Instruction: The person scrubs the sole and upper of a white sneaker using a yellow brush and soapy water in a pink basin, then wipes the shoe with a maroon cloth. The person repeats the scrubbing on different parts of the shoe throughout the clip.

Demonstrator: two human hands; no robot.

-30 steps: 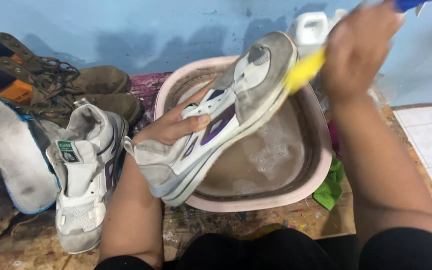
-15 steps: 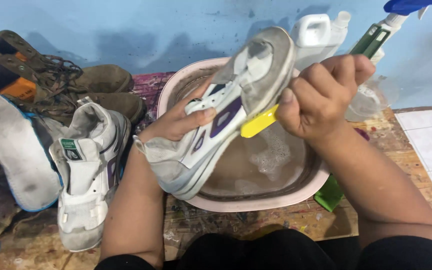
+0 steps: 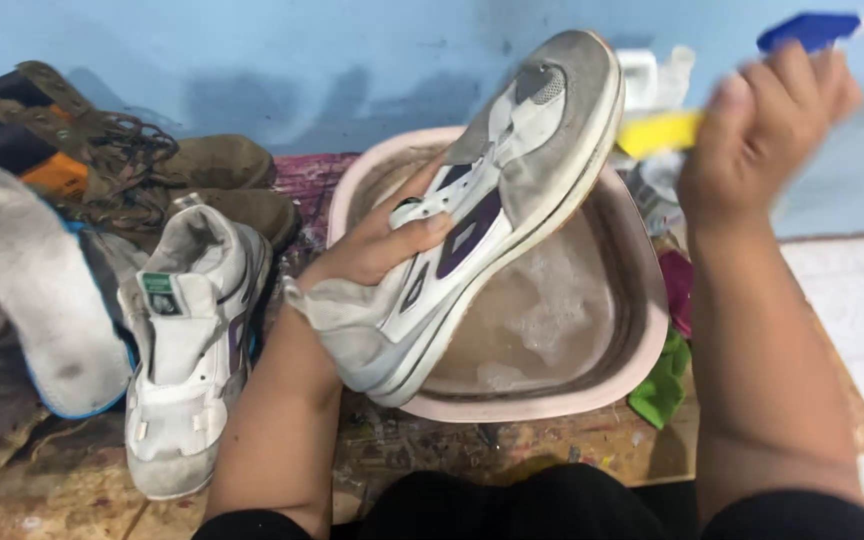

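The sneaker is held tilted over the pink basin of soapy water, toe raised toward the far rim. The left hand sits inside it, thumb clamped on the upper. The right hand is closed on a yellow brush, just beside the toe. Risks: a wet grip could drop the sneaker into the basin; splashes may reach the second sneaker and boots at the left.
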